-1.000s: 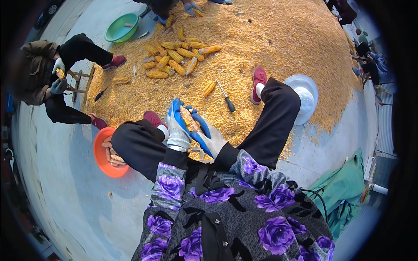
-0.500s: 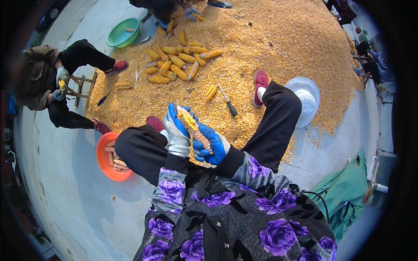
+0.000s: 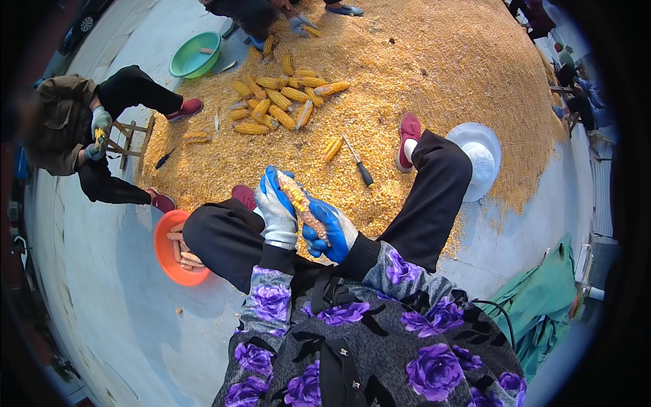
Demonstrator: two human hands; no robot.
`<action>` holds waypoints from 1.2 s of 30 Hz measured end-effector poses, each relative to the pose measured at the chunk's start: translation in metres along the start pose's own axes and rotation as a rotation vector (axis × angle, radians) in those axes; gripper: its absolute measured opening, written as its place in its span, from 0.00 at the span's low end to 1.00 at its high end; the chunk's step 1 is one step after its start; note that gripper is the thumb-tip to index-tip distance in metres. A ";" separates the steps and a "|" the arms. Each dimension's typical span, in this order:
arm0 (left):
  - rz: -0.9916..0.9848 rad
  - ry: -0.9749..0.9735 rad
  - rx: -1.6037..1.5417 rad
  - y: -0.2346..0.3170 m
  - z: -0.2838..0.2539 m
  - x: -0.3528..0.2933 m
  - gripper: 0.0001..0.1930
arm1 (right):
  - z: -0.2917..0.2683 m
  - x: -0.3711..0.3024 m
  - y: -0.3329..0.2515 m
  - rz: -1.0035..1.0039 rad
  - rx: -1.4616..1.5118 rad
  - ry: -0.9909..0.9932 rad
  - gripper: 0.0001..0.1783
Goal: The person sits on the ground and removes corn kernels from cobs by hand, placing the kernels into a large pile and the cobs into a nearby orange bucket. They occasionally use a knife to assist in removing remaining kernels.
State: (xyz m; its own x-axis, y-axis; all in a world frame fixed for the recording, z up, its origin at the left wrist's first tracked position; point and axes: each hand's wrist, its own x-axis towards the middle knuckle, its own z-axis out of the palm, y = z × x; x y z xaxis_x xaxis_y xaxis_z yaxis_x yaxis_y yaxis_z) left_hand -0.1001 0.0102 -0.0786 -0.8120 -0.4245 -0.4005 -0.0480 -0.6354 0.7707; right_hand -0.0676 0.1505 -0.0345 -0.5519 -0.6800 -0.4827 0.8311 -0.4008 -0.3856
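Note:
Over my lap, my left hand (image 3: 274, 207) in a blue-and-white glove is wrapped round the upper part of a corn cob (image 3: 296, 197). My right hand (image 3: 333, 229), gloved alike, grips the lower end. The cob lies tilted between them, partly stripped: a band of yellow kernels remains visible and the lower part is bare and pinkish. Some fingers are hidden behind it. Beyond my hands, a partly shelled ear of corn (image 3: 332, 149) rests on the loose kernels (image 3: 380, 217), beside a screwdriver (image 3: 365, 173) with a dark handle.
A heap of yellow ears (image 3: 279, 102) sits ahead on the kernels. An orange basin (image 3: 163, 251) with bare cobs stands left of my knee, a green basin (image 3: 183, 61) farther off. A white hat (image 3: 478, 159) lies right, green cloth (image 3: 542, 292) nearer. Other people sit around the spread, one (image 3: 68, 125) holding corn.
The yellow patch on the cob looks slightly smaller near its upper end, and my right hand's fingers have shifted a little. The whole view has moved slightly.

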 end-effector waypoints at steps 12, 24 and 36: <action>0.825 -0.095 1.751 -0.025 -0.014 -0.013 0.18 | -0.006 0.005 -0.002 -0.049 -0.152 0.241 0.18; 0.213 -0.263 0.836 0.007 -0.031 0.010 0.18 | -0.059 0.006 -0.012 0.095 0.201 -0.109 0.31; 0.011 -0.274 0.182 0.098 -0.018 -0.009 0.15 | -0.064 0.021 -0.045 0.033 -0.042 0.032 0.30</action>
State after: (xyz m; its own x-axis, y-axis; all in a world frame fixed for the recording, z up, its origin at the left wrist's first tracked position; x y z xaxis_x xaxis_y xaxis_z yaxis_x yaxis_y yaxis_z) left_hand -0.0869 -0.0594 -0.0079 -0.9382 -0.2258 -0.2624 -0.1211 -0.4959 0.8599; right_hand -0.1212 0.1936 -0.0780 -0.5271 -0.6719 -0.5203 0.8454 -0.3524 -0.4014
